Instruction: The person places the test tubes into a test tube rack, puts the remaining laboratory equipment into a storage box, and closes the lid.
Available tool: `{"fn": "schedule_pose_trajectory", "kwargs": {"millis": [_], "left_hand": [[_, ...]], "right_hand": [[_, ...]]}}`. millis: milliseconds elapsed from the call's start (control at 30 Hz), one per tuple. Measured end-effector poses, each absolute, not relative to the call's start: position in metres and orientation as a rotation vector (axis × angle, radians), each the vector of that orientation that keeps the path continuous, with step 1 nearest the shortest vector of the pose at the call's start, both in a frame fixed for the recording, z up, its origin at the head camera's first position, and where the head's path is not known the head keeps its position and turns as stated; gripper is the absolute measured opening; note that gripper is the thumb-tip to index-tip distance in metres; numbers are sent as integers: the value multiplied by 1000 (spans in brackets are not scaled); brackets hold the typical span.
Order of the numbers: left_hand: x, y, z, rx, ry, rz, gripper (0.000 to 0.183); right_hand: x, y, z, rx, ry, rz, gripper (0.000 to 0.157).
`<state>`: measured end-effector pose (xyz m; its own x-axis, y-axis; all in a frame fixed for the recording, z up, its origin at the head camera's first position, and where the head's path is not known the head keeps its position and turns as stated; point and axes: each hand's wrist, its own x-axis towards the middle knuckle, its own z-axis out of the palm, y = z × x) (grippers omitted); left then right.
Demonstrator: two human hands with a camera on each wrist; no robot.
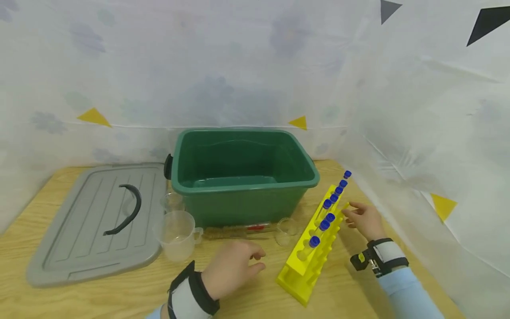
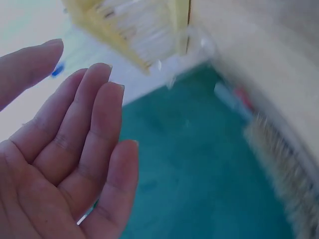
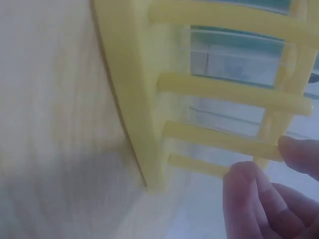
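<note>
A yellow test tube rack stands on the right of the table, slanting away from me. It holds several clear test tubes with blue caps. At its far right side is my right hand; in the right wrist view its thumb and index fingertips lie at the rack's pegs, with a gap between them. My left hand hovers left of the rack, fingers loosely bent and holding nothing. A bristled brush lies before the green tub, partly hidden in the head view.
A clear plastic measuring jug and a clear beaker stand left of the tub's front. Another small clear beaker is between brush and rack. A grey lid with a black handle lies at the left.
</note>
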<state>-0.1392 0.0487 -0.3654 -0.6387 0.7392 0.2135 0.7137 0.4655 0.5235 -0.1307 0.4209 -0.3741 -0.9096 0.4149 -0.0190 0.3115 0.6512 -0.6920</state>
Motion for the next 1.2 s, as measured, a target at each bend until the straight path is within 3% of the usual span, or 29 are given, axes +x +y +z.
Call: {"fn": "schedule_pose_trajectory", "kwargs": {"millis": [367,667,1067,1200], "left_hand": [[-151,-7,-319,975,3167,1334,28],[-163,-62,-297,569,3173,1530,45],[-163,-60,-300,561,2993,1298,46],[-162,-60,-299,565,2982,1286,46]], "right_hand": [[-149,430,-368,-555,-2765,1114,55],[-157,437,-360,-539,-2815,1128,54],[-155,462,-357,-547,-2979,857,55],[-152,457,-357,-572,-2976,857,63]]}}
